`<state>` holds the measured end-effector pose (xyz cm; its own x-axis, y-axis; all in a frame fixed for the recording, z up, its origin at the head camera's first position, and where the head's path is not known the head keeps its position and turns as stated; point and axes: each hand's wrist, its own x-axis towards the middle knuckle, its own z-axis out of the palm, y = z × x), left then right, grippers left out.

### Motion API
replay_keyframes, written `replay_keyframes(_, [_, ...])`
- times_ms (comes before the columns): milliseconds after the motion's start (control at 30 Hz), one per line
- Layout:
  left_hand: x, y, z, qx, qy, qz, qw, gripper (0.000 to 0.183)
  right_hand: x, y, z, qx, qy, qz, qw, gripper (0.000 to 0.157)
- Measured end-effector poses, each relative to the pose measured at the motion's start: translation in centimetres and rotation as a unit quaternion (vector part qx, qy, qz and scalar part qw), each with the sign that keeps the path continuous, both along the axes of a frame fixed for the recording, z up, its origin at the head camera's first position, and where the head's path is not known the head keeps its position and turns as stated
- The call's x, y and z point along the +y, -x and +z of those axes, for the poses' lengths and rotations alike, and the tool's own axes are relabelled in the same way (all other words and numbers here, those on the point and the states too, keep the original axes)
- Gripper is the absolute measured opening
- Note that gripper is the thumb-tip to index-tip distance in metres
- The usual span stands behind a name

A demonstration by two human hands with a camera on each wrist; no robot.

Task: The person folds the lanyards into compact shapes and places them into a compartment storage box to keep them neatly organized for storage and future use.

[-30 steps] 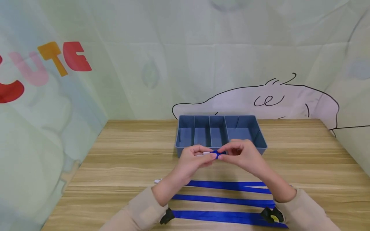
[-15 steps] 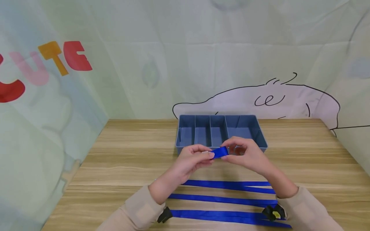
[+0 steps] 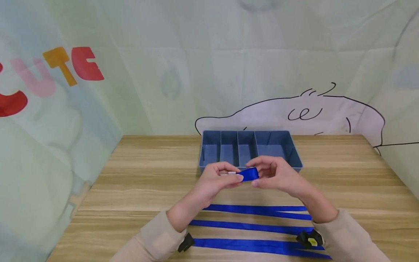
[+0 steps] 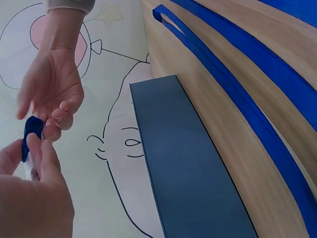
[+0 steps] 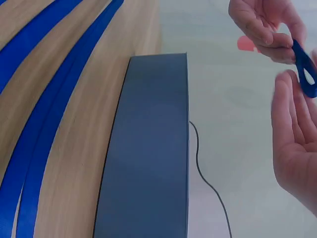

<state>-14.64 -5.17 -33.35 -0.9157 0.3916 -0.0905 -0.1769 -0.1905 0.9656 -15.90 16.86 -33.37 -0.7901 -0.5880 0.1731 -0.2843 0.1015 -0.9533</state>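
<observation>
My left hand [image 3: 209,183] pinches a blue lanyard [image 3: 250,174] between thumb and fingers, above the table and in front of the tray. The lanyard's blue band makes a short flat loop, and a white clip [image 3: 232,173] shows by the left fingers. Beside the loop's right end is my right hand [image 3: 281,176], thumb and fingers spread around it. In the right wrist view, the right hand [image 5: 297,153] has fairly straight fingers next to the loop [image 5: 306,74]; whether they touch it is hard to tell.
A blue-grey divided tray [image 3: 250,169] stands at the table's back edge. Several blue lanyard bands [image 3: 248,227] lie stretched across the wooden table [image 3: 144,174] below my forearms. Behind is a printed cloth backdrop [image 3: 209,65].
The blue band, small between both hands a second ago, now shows as a longer loop. My right fingers have loosened from its right end; my left hand keeps its pinch.
</observation>
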Motion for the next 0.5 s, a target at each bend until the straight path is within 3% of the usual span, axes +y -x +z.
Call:
replay_keyframes(133, [-0.2,0.1,-0.3,0.031,0.006,0.001,0.9995,0.019,-0.8,0.1,0.0,-0.071,-0.017,-0.035,0.997,0.04])
replay_keyframes(233, [-0.4,0.2,-0.3,0.056,0.037,0.006,0.9977,0.02,-1.3,0.0,0.1,-0.091,-0.02,-0.074,0.993,0.034])
replay_keyframes(367, [-0.6,0.6,-0.2,0.096,0.123,-0.004,0.9878,0.019,-1.7,-0.1,0.2,-0.073,-0.025,-0.099,0.992,0.023])
replay_keyframes(500, [-0.9,1.0,-0.1,0.145,0.196,-0.023,0.9695,0.016,-2.0,-0.1,0.1,-0.036,-0.041,-0.114,0.992,0.014])
